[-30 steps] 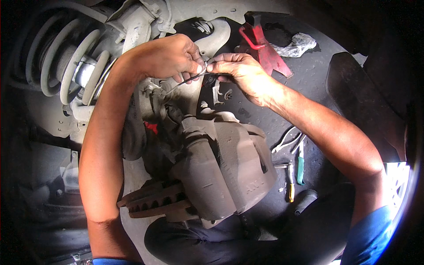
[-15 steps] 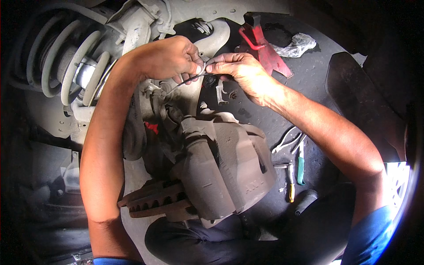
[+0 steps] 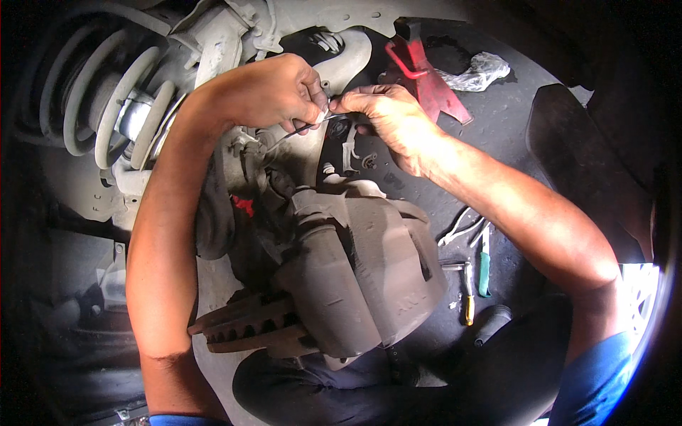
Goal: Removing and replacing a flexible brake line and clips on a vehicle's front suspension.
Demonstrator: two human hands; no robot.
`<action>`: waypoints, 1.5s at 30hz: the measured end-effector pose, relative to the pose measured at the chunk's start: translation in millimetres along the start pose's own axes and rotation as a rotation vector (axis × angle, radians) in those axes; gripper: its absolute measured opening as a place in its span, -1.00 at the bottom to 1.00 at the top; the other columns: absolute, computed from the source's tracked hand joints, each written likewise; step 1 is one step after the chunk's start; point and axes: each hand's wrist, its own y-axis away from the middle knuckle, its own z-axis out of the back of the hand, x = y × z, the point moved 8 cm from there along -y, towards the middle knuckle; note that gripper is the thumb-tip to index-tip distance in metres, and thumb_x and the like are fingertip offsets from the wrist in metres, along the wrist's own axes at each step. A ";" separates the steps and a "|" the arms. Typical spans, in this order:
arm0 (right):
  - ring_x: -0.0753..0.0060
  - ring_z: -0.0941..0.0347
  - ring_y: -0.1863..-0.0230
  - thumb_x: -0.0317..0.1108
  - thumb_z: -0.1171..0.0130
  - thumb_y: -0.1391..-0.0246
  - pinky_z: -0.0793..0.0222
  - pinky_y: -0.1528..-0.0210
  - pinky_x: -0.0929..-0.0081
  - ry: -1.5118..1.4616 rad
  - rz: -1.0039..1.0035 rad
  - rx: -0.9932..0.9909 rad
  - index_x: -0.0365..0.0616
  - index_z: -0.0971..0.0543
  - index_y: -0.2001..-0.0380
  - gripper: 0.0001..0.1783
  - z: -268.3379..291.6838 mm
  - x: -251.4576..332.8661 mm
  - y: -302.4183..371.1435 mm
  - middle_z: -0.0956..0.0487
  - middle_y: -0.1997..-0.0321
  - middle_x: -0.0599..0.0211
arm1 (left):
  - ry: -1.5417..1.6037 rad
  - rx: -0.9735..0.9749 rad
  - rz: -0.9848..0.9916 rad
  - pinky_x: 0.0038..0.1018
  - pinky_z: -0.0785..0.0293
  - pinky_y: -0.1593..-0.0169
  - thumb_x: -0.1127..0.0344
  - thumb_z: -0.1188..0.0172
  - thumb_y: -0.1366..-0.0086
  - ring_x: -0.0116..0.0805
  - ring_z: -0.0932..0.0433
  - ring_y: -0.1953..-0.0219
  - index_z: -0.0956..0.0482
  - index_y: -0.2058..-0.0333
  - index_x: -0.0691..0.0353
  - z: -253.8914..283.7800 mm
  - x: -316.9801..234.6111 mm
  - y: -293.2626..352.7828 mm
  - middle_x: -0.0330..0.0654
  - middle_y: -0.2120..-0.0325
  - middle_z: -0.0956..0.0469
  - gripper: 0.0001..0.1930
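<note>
Both my hands meet above the wheel hub area, working on a thin dark cable [image 3: 286,137]. My left hand [image 3: 280,92] pinches the cable between thumb and fingertips. Close beside it on the right, my right hand [image 3: 394,121] has thumb and forefinger pressed together on the cable's other stretch. The cable slants down to the left from my left fingers toward the suspension parts; its end between the fingertips is too small to make out. Below my hands sits a large rusty-brown brake caliper [image 3: 362,277], over a vented brake disc [image 3: 249,328] at its lower left.
A coil spring [image 3: 114,99] stands at the upper left. At the back right are a red jack stand [image 3: 426,82] and a clear plastic bag [image 3: 477,72]. On the dark floor lie pliers [image 3: 460,228], a green-handled tool [image 3: 484,266], a yellow-handled ratchet [image 3: 469,298] and a metal bracket [image 3: 349,150].
My right fingers have shifted slightly on the cable, and the stretch between my hands lies differently. My left hand keeps its pinch, nearly in the same place.
</note>
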 end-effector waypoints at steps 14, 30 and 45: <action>0.65 -0.49 0.08 -0.26 -0.27 -0.22 -0.30 -0.06 0.53 -0.224 0.076 0.168 -0.04 -0.69 0.21 -0.85 -8.1 -9.7 -3.9 -0.68 0.18 0.53 | 0.018 0.007 0.067 -0.46 -0.63 0.22 0.33 -0.28 -0.22 -0.38 -0.68 0.33 -0.62 0.12 0.52 0.2 1.3 0.5 -0.03 0.32 -0.71 -0.65; 0.69 -0.48 0.01 -0.23 -0.29 -0.24 -0.31 -0.12 0.51 -0.259 0.031 0.254 0.01 -0.68 0.16 -0.84 -9.2 -16.0 -7.3 -0.67 0.14 0.61 | -0.057 -0.009 0.073 -0.44 -0.61 0.20 0.30 -0.31 -0.23 -0.38 -0.67 0.27 -0.64 0.07 0.48 0.6 0.2 2.4 -0.08 0.30 -0.72 -0.63; 0.43 -0.63 0.19 -0.14 -0.13 -0.29 -0.57 0.11 0.34 0.083 0.459 0.192 -0.17 -0.74 0.14 -0.64 -4.6 5.5 -9.1 -0.73 0.12 0.21 | -0.171 -0.090 -0.017 -0.38 -0.41 0.48 0.04 -0.36 -0.17 -0.36 -0.52 0.60 -0.60 0.47 0.39 11.4 12.6 -3.7 -0.17 0.62 -0.57 -0.58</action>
